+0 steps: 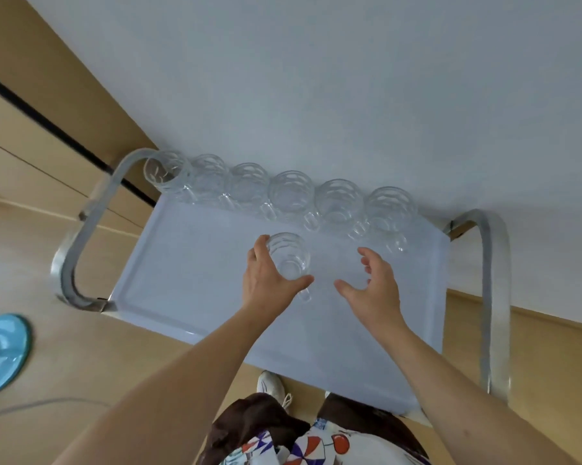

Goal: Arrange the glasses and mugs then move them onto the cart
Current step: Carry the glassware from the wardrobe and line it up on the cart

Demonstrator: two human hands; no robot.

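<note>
clear glass mugs (pixel 291 193), brushed-metal cart frame (pixel 494 297)

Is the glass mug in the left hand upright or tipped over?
Upright. The glass mug stands on the cart tray, its round open rim facing up; the left hand grips its side.

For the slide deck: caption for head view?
Left hand sets a glass mug on the cart tray; right hand open.

Head camera looks steeply down, close over the cart (pixel 189 263).
</note>
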